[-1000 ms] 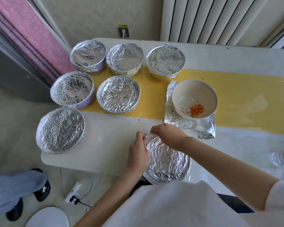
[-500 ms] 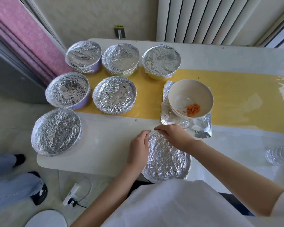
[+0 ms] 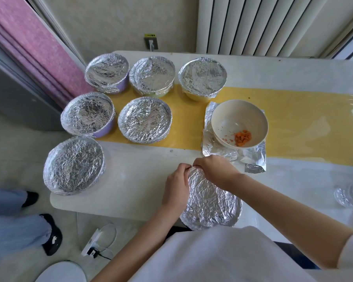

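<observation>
Looking at the near edge of the table [image 3: 135, 180], what lies there?

One foil-covered dish [image 3: 211, 202]. It sits right at that near edge, in front of the person.

And the hands?

The left hand [image 3: 176, 186] and the right hand [image 3: 214, 169] meet at the far rim of the dish. The fingers of both are curled and they pinch the foil at this rim.

What stands around?

Just behind the right hand, an open bowl [image 3: 239, 119] with orange pieces [image 3: 242, 137] stands on a foil sheet [image 3: 255, 157]. Six covered bowls [image 3: 145, 120] fill the left end of the table.
</observation>
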Motion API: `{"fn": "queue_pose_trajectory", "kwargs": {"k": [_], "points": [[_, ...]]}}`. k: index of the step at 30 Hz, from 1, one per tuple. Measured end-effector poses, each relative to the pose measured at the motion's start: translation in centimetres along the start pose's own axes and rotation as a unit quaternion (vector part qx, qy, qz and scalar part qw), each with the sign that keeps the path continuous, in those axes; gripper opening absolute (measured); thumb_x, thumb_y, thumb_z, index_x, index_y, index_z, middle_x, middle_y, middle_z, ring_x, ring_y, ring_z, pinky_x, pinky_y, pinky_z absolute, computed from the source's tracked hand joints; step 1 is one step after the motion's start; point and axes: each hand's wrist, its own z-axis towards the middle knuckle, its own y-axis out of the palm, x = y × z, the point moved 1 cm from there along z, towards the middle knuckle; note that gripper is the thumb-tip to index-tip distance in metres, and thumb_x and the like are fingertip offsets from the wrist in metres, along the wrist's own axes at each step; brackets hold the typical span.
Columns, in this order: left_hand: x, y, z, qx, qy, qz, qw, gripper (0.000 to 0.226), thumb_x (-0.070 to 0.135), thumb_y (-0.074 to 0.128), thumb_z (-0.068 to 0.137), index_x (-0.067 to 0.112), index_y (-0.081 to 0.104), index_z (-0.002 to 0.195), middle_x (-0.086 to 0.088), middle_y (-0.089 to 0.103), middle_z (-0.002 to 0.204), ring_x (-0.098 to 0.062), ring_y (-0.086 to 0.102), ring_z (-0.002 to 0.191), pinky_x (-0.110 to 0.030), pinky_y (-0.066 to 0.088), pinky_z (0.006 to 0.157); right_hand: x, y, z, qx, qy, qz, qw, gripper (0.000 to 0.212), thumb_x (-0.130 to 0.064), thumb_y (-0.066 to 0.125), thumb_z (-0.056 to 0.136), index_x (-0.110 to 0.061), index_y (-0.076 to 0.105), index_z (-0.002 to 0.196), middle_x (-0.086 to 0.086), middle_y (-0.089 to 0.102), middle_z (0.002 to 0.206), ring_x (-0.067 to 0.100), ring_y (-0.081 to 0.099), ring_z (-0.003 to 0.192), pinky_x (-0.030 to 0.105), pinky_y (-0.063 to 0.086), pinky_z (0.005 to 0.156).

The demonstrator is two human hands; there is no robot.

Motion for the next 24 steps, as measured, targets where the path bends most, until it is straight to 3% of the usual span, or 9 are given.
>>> {"fn": "queue_pose_trajectory", "kwargs": {"k": [3,6,9,16,24], "points": [[-0.3,0.1,-0.7,0.013,0.001,-0.009,1.0,0.019,0.006,0.046,0.096,0.002,0.057,0.111,-0.01,0.063,0.107,-0.023,0.059,0.095,-0.019,0.038,0.077,0.0,-0.3,-0.3,0.016,0.0,-0.006,1.0,0.03,-0.006,0.041,0.094,-0.015,0.06,0.114,0.012,0.066,0.096,0.031,0.061,0.087,0.029,0.036,0.064],[-0.5,0.1,-1.2,0.043,0.016,-0.003,0.999,0.023,0.007,0.046,0.093,0.007,0.063,0.107,-0.006,0.055,0.099,-0.018,0.053,0.09,-0.018,0.037,0.08,0.4,-0.1,-0.2,0.009,0.025,-0.003,1.0,0.03,-0.002,0.039,0.093,-0.014,0.06,0.111,0.012,0.066,0.096,0.03,0.061,0.084,0.029,0.038,0.062],[-0.6,0.1,-0.9,0.042,-0.008,0.005,0.999,0.022,0.005,0.052,0.091,0.009,0.066,0.108,-0.006,0.056,0.091,-0.022,0.056,0.085,-0.027,0.042,0.077,0.2,0.2,0.0,-0.01,-0.001,0.038,0.999,0.038,0.004,0.042,0.089,-0.017,0.059,0.116,0.007,0.066,0.104,0.026,0.062,0.089,0.033,0.048,0.07],[-0.2,-0.3,-0.8,0.054,-0.01,-0.002,0.998,0.008,0.0,0.061,0.084,0.006,0.065,0.088,-0.004,0.061,0.083,-0.02,0.057,0.075,-0.017,0.034,0.066,0.0,0.2,0.2,0.011,-0.031,0.011,0.999,0.051,0.01,0.044,0.082,-0.02,0.059,0.12,0.008,0.067,0.103,0.028,0.062,0.09,0.033,0.045,0.072],[-0.3,-0.2,-0.7,0.038,-0.004,0.008,0.999,0.005,0.002,0.062,0.084,0.006,0.064,0.087,-0.004,0.059,0.082,-0.021,0.056,0.073,-0.019,0.036,0.065,0.2,0.9,0.2,0.001,-0.048,0.033,0.998,0.054,0.013,0.041,0.078,-0.019,0.059,0.118,0.008,0.066,0.103,0.029,0.062,0.087,0.041,0.051,0.076]]}}
